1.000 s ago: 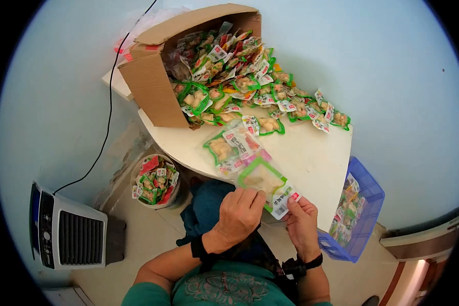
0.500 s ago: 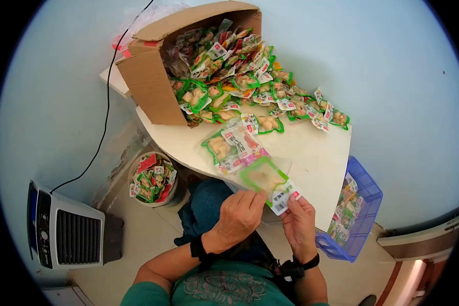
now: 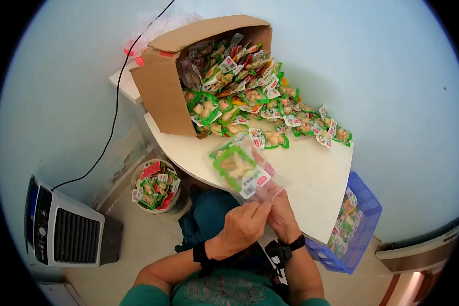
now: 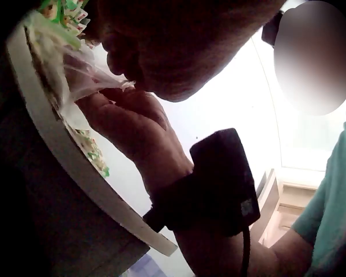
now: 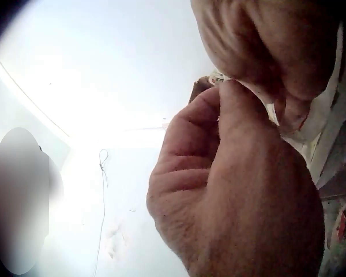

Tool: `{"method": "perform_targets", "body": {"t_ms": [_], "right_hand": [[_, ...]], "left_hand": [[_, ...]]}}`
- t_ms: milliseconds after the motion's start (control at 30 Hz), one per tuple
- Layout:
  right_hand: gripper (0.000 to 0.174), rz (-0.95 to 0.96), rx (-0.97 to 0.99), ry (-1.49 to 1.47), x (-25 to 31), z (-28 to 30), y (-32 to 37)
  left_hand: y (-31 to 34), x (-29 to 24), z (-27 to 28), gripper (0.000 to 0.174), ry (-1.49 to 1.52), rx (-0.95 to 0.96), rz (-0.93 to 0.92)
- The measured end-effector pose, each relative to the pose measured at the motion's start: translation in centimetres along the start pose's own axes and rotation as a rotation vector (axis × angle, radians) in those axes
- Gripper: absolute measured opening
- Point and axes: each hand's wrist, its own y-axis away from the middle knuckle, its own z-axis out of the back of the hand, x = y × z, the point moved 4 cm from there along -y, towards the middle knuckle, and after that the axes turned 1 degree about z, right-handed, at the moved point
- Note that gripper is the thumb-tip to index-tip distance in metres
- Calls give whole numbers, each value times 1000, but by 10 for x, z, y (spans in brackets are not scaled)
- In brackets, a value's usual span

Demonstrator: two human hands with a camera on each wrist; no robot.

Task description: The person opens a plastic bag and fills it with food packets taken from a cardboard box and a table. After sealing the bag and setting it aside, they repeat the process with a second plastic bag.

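Note:
A clear plastic bag (image 3: 278,184) lies over the table's front edge, with green-bordered snack packets (image 3: 235,166) showing inside it. My left hand (image 3: 246,224) pinches the bag's near edge, and clear film stretches taut from the fingertips in the left wrist view. Right beside it, my right hand (image 3: 282,217) also pinches the near end of the bag, thumb against fingers. In the right wrist view the right hand (image 5: 242,179) has its thumb and fingertips pressed together, close to the left hand (image 5: 271,46).
A tipped cardboard box (image 3: 163,99) spills a heap of packets (image 3: 250,94) across the back of the white table (image 3: 311,173). A bucket (image 3: 174,204) of packets stands left on the floor, near an air cooler (image 3: 76,229). A blue crate (image 3: 367,219) holds packets at right.
The green-bordered packet, earlier between both hands, has gone up and left into the clear bag. My right hand has let go of it, moved left and taken the bag's edge.

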Motion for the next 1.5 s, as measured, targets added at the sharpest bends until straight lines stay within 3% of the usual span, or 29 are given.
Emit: {"method": "perform_targets", "body": {"t_ms": [233,533,733,933,1133,1333,1500], "right_hand": [[37,-78,18,79,-12,0,-20],[30,-71,-32,154,-7,-17,-19],[16,-72,-90,188,-12,-11,-24],[25,-31,-51,147,-11,-1,-15],[23,-68,-227,258,27,17,22],[20,67,-236,451,88,49,30],[18,57,-274,552,122,58,21]], "left_hand": [[-2,4,3,18,51,0,50],[0,8,-1,19,72,-13,29],[-3,6,2,17,80,-46,40],[-2,8,3,16,81,-75,51],[-4,7,3,16,82,-61,50],[-5,5,3,12,42,-16,40],[-7,6,2,14,41,-17,29]]}}
